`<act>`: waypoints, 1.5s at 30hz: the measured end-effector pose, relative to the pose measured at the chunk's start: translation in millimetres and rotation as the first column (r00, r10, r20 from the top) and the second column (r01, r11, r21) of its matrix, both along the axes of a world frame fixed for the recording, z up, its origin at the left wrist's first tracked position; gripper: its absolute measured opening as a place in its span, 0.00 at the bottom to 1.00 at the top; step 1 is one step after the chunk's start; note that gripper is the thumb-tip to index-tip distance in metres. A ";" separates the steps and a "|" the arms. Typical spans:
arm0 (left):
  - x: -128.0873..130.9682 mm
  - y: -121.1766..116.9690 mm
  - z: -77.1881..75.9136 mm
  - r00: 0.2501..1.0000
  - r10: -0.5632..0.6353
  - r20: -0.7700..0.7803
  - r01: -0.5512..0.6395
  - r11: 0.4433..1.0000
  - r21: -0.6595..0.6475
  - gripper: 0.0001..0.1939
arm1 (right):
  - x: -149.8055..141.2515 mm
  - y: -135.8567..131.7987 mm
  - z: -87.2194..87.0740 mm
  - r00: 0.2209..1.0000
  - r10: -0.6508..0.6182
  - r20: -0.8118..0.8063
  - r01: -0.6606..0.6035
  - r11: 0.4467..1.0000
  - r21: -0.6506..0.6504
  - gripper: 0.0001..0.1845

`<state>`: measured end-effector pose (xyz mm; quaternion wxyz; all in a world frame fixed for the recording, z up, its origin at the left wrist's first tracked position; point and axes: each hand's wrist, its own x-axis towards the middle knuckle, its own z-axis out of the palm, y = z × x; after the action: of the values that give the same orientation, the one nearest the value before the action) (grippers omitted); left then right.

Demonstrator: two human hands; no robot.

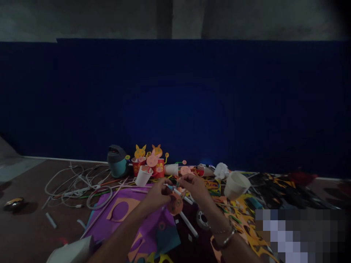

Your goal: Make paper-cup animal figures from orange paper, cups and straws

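My left hand (157, 196) and my right hand (194, 187) come close together over the middle of the table, fingers pinched. Between their fingertips is a small white and blue piece (170, 187), too small to name. Just beneath hangs or lies an orange paper animal face (175, 205) with pointed ears; I cannot tell whether a hand touches it. A white stick (188, 223) runs below the face. To the right sits a roll of tape (202, 218), beside my right wrist, which wears a bracelet.
Purple paper (109, 228) with cut-outs lies at left, near tangled white cables (72, 191). Behind stand red cups (159, 168) with paper animal faces, a white cup (143, 176) and a teal container (117, 164). Yellow paper scraps (246, 230) and a tilted white tub (236, 185) are at right.
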<state>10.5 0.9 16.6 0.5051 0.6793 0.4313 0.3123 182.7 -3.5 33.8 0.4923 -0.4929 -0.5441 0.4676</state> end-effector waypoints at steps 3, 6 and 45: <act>1.0 -1.9 2.3 0.996 0.020 0.083 -0.018 0.999 -0.027 0.22 | -2.0 -0.2 -4.2 0.999 0.036 0.021 -0.036 0.999 -0.013 0.08; 1.3 -3.2 5.2 0.993 0.034 0.115 -0.029 0.998 -0.050 0.23 | -3.4 -0.8 -5.8 0.997 0.067 0.036 -0.066 0.998 -0.020 0.07; 0.3 3.0 1.4 0.971 0.162 0.177 -0.147 0.985 -0.095 0.06 | 1.4 1.6 -1.9 0.990 0.117 0.079 -0.118 0.993 0.006 0.17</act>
<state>10.7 3.9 18.0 0.5442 0.5906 0.4467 0.3943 184.1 -1.9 32.0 0.4449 -0.4754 -0.5937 0.4728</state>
